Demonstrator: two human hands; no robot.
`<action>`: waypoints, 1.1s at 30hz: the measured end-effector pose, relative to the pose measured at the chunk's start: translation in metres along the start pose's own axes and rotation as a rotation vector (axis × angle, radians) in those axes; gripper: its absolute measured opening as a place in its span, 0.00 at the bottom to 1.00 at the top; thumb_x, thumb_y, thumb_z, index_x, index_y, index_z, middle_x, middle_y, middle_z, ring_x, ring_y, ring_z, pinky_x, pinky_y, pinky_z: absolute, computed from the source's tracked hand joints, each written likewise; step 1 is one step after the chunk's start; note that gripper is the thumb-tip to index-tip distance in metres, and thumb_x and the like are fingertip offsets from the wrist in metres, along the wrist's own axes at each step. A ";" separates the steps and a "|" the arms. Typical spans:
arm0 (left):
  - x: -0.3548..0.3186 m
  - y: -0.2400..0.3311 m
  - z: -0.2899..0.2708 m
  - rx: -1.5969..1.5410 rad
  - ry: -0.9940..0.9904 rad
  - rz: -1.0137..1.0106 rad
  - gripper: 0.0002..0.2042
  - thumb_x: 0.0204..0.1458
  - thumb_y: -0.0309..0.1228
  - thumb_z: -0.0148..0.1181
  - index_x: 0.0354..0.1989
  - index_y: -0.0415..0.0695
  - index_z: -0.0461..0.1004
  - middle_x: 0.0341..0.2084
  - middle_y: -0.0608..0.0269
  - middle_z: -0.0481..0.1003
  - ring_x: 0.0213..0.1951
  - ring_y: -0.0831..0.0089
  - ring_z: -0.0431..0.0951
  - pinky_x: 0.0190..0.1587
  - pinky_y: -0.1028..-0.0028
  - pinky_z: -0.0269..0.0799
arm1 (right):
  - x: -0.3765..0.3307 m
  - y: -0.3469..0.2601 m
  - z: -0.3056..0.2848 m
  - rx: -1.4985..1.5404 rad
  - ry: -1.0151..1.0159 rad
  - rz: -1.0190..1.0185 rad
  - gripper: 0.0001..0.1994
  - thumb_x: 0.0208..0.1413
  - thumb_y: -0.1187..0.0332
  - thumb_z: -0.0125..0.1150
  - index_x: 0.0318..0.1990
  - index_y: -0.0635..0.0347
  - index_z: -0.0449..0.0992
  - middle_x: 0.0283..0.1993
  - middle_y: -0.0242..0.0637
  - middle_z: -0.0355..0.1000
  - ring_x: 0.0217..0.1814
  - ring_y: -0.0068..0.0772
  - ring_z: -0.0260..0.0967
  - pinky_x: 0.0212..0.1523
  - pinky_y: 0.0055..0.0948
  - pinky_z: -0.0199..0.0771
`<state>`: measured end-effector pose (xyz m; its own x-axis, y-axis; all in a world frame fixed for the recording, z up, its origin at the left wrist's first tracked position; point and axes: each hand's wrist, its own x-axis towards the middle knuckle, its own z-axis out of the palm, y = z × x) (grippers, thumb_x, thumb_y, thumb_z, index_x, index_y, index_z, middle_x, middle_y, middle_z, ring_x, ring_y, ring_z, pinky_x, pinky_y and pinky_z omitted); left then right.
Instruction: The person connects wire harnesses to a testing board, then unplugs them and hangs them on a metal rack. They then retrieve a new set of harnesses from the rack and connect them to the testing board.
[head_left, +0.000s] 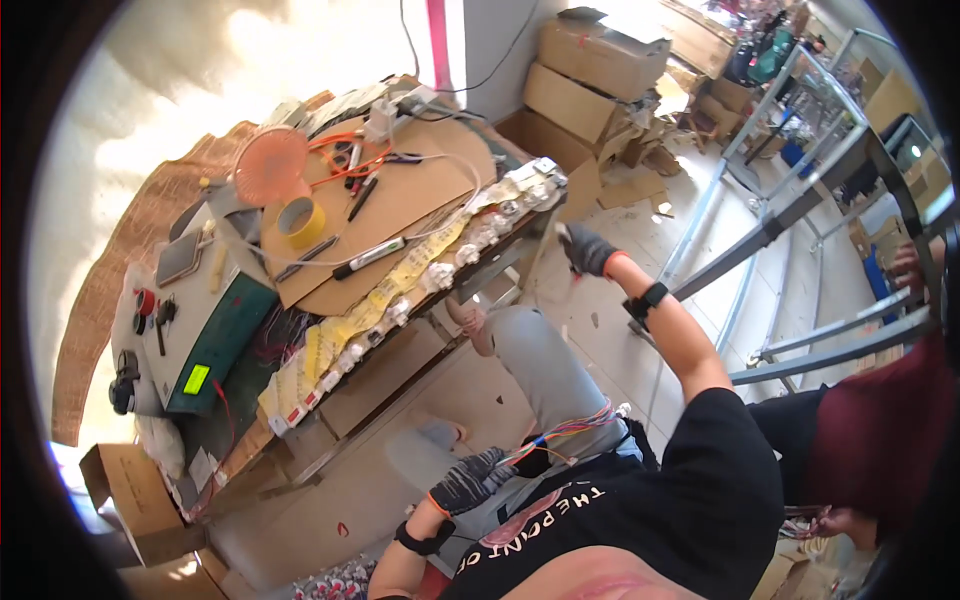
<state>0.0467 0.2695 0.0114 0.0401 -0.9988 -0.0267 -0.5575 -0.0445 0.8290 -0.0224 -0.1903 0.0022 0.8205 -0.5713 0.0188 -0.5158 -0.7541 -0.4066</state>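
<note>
Grey-gloved left hand (468, 480) near, closed on a bundle of coloured wires (570, 432) lying across the lap. Right hand (588, 249) farther off, raised just right of the bench (400, 200), fingers curled; whether grasping anything, cannot tell. Tape roll (300, 221) and marker (368, 257) far left on cardboard.

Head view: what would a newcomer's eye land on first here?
Probably the cluttered workbench at upper left, with its round orange fan, yellow tape roll and a strip of yellow tags along its edge. Next, the gloved left hand on a bundle of coloured wires in the lap, while the right hand reaches out beside the bench.
</note>
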 end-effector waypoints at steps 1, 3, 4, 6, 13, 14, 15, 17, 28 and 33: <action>0.014 0.013 -0.006 -0.272 -0.127 -0.004 0.10 0.53 0.35 0.53 0.36 0.41 0.70 0.21 0.60 0.70 0.19 0.70 0.72 0.24 0.72 0.67 | -0.026 0.030 -0.005 -0.127 -0.329 0.049 0.15 0.48 0.62 0.54 0.42 0.59 0.67 0.40 0.53 0.69 0.40 0.54 0.67 0.38 0.40 0.68; 0.035 0.048 -0.033 -0.681 -0.388 -0.088 0.16 0.56 0.37 0.50 0.49 0.40 0.64 0.23 0.69 0.67 0.20 0.85 0.69 0.26 0.82 0.68 | -0.118 -0.010 -0.050 -0.540 -0.509 0.167 0.21 0.35 0.53 0.65 0.36 0.56 0.74 0.32 0.46 0.73 0.36 0.44 0.72 0.35 0.42 0.70; 0.059 0.065 -0.040 -0.662 -0.437 -0.028 0.16 0.56 0.37 0.50 0.49 0.40 0.64 0.23 0.69 0.67 0.20 0.85 0.69 0.26 0.82 0.68 | -0.173 -0.002 -0.065 -0.783 -0.341 0.074 0.26 0.29 0.47 0.68 0.35 0.56 0.75 0.31 0.43 0.74 0.35 0.42 0.72 0.36 0.43 0.69; 0.103 0.099 -0.038 -0.927 -0.595 -0.131 0.19 0.55 0.36 0.52 0.52 0.41 0.61 0.24 0.68 0.69 0.19 0.83 0.68 0.25 0.81 0.67 | -0.251 -0.018 -0.096 -0.277 -0.814 0.292 0.26 0.43 0.46 0.61 0.44 0.57 0.73 0.42 0.43 0.71 0.39 0.46 0.69 0.39 0.38 0.69; 0.193 0.203 0.113 -0.055 -0.903 1.067 0.23 0.55 0.35 0.50 0.56 0.38 0.56 0.39 0.61 0.66 0.37 0.74 0.70 0.42 0.72 0.71 | -0.420 -0.082 -0.145 2.025 0.273 0.273 0.33 0.58 0.47 0.38 0.59 0.69 0.56 0.54 0.48 0.65 0.57 0.41 0.61 0.62 0.39 0.53; 0.199 0.211 0.137 0.060 -0.884 1.245 0.23 0.55 0.37 0.49 0.57 0.40 0.56 0.39 0.62 0.66 0.37 0.73 0.70 0.43 0.71 0.71 | -0.432 -0.083 -0.181 2.138 0.462 0.284 0.34 0.57 0.46 0.40 0.58 0.70 0.56 0.53 0.50 0.65 0.58 0.43 0.61 0.63 0.42 0.51; 0.213 0.244 0.137 -0.026 -1.008 0.984 0.29 0.53 0.37 0.52 0.60 0.39 0.50 0.39 0.51 0.67 0.37 0.63 0.71 0.43 0.69 0.69 | -0.461 -0.071 -0.203 2.299 0.541 -0.014 0.32 0.57 0.48 0.42 0.55 0.72 0.59 0.56 0.48 0.62 0.58 0.48 0.59 0.65 0.46 0.46; 0.234 0.319 0.111 -0.088 -0.905 0.971 0.33 0.51 0.38 0.56 0.61 0.39 0.48 0.37 0.40 0.70 0.36 0.52 0.74 0.41 0.67 0.68 | -0.500 -0.067 -0.239 2.153 0.825 -0.161 0.30 0.57 0.51 0.41 0.56 0.72 0.58 0.58 0.50 0.59 0.62 0.47 0.55 0.65 0.46 0.45; 0.325 0.500 0.089 0.228 -0.579 0.934 0.14 0.47 0.32 0.61 0.39 0.39 0.69 0.26 0.58 0.71 0.29 0.76 0.68 0.35 0.74 0.68 | -0.551 0.011 -0.372 1.692 0.851 -0.693 0.29 0.59 0.50 0.38 0.58 0.67 0.58 0.62 0.52 0.54 0.66 0.51 0.49 0.66 0.49 0.40; 0.373 0.506 0.130 0.428 -0.399 1.038 0.15 0.45 0.32 0.60 0.39 0.39 0.68 0.26 0.48 0.71 0.30 0.55 0.73 0.34 0.66 0.68 | -0.565 0.052 -0.408 2.023 0.883 -0.510 0.30 0.57 0.48 0.41 0.56 0.67 0.60 0.57 0.54 0.60 0.60 0.55 0.57 0.62 0.52 0.50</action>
<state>-0.3286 -0.1285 0.3480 -0.8123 -0.4930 0.3118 -0.4055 0.8615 0.3056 -0.6131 -0.0387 0.3433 0.1879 -0.8853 0.4254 0.9455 0.0458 -0.3223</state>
